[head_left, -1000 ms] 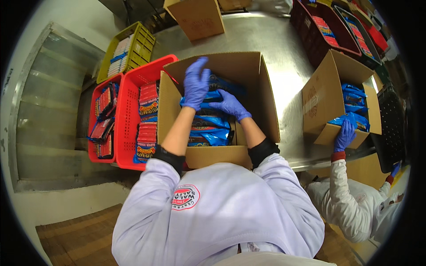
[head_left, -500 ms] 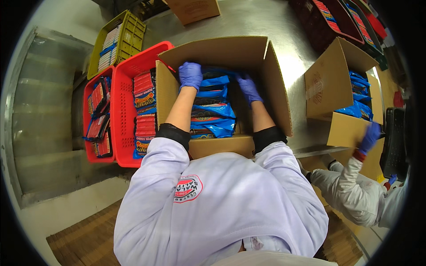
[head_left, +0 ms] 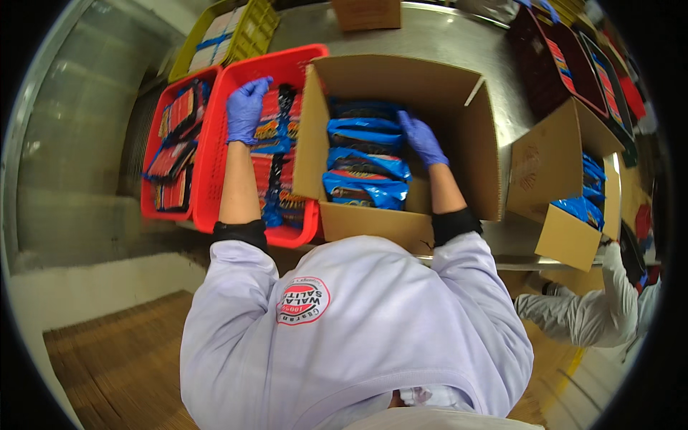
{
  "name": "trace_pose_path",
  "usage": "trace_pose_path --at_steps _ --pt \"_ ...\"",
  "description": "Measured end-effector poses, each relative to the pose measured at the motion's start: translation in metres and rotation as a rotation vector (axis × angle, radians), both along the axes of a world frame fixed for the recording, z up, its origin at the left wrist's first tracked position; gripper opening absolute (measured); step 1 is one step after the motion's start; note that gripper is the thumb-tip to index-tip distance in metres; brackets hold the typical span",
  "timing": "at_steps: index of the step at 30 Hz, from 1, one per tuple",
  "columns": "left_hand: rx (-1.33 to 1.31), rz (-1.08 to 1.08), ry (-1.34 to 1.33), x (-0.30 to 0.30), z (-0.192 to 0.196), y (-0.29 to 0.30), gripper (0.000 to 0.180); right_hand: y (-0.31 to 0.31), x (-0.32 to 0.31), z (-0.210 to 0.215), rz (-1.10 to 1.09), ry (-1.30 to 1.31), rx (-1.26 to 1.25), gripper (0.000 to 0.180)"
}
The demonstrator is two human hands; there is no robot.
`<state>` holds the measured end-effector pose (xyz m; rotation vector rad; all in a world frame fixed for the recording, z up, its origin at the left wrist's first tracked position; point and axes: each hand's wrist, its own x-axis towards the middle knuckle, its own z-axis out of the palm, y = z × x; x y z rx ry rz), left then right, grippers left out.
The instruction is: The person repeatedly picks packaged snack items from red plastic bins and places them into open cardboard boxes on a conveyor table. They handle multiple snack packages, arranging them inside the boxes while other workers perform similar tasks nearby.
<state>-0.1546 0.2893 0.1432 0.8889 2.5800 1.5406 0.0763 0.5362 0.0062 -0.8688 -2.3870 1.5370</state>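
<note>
My left hand, in a blue glove, is over the red plastic crate with its fingers loosely bent and apart; nothing shows in them. Beneath and beside it in the crate lie rows of red-and-blue plastic food packs. To the right stands an open cardboard box, where several blue-wrapped packs lie stacked in a row along its left side. My right hand, also blue-gloved, is inside the box, fingers stretched out against the right end of the farther packs.
Left of the crate is a smaller red crate with packs; behind it, a yellow-green crate. A second open box with blue packs stands at right, near a co-worker's sleeve. Dark red crate and metal table lie behind.
My left hand has left the box and moved left over the red crate. My right hand stays in the box beside the packs. The view has shifted, and the co-worker's arm has moved.
</note>
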Motion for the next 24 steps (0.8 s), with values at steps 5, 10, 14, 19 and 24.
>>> trace_pose_path --at_steps 5,10,14,19,24 --pt "-0.538 0.047 -0.208 -0.034 -0.129 -0.143 0.032 -0.049 0.079 0.046 -0.130 0.080 0.089 0.058" --pt "-0.677 -0.085 -0.134 -0.039 -0.179 -0.188 0.036 -0.100 0.154 0.035 -0.075 -0.154 0.569 0.037" --pt "-0.607 -0.377 0.033 -0.064 -0.196 -0.171 0.040 -0.145 0.128 0.044 -0.223 -0.137 0.700 0.036" --pt "-1.066 -0.460 0.098 -0.074 -0.190 -0.135 0.056 -0.186 0.106 0.037 -0.385 -0.207 0.809 0.050" --pt "-1.295 -0.637 0.050 -0.093 -0.195 -0.115 0.088 -0.191 0.113 0.020 -0.379 -0.209 0.894 0.062"
